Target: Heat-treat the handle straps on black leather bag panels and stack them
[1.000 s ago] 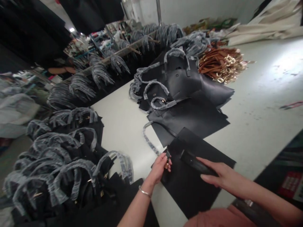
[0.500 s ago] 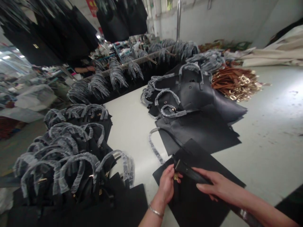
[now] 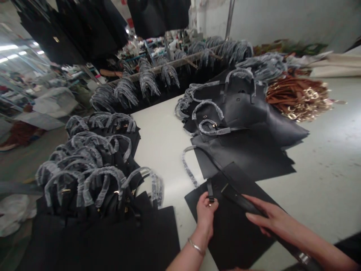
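Note:
My left hand (image 3: 206, 215) is closed on a short black strap (image 3: 210, 190) with a gold-coloured fitting (image 3: 211, 203) at its lower end. This short strap comes from the upper part of a flat black bag (image 3: 237, 233) lying on the table. Between the thumb and fingers of my right hand (image 3: 272, 217) is a long black strap (image 3: 241, 200). Its squared tip lies a little to the right of the short strap, apart from it. The long strap runs back under my right forearm, where a shiny metal part (image 3: 303, 258) shows. A plastic-wrapped handle (image 3: 187, 165) curves out at the bag's upper left.
Black bags with wrapped handles (image 3: 104, 184) crowd the left side. More black bags (image 3: 242, 113) are stacked ahead, beside brown straps with gold hardware (image 3: 299, 96). Wrapped handles hang over a rail (image 3: 153, 70) behind the white table (image 3: 158, 131). Black bags (image 3: 93, 28) hang above.
The view has shifted slightly. My left hand has drawn away from the long strap's tip, and the short strap now shows stretched above its fingers. My right hand keeps its hold on the long strap.

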Demonstrator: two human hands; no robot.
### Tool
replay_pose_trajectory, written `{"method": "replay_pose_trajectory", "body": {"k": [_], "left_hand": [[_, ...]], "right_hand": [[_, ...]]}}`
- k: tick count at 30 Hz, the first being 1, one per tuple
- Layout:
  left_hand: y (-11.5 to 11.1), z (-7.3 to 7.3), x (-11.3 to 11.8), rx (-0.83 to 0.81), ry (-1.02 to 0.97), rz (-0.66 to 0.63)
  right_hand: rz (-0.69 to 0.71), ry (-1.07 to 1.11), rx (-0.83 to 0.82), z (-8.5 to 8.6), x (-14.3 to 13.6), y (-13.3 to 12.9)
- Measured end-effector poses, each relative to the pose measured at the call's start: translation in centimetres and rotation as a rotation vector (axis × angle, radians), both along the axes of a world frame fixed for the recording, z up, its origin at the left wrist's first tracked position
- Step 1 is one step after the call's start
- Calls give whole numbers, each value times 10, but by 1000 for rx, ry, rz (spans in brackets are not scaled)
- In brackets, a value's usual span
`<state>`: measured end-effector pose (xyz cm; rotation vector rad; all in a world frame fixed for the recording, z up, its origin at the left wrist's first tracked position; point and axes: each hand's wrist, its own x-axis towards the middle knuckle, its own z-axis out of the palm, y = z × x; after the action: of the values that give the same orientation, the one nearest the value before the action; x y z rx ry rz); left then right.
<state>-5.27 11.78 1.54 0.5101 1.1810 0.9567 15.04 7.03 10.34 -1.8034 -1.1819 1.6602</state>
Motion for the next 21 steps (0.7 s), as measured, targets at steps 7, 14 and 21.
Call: {"method": "replay_pose_trajectory", "body": {"k": [7, 14, 21], "left_hand": [[-10, -10, 1, 212, 99, -111], [-9, -9, 1, 198, 82, -93], [-11, -2, 2, 134, -10, -150]], "right_hand": [[76, 94, -112, -3, -16, -5], [50, 77, -54, 2, -22, 10], [59, 79, -102, 8, -27, 16]]}}
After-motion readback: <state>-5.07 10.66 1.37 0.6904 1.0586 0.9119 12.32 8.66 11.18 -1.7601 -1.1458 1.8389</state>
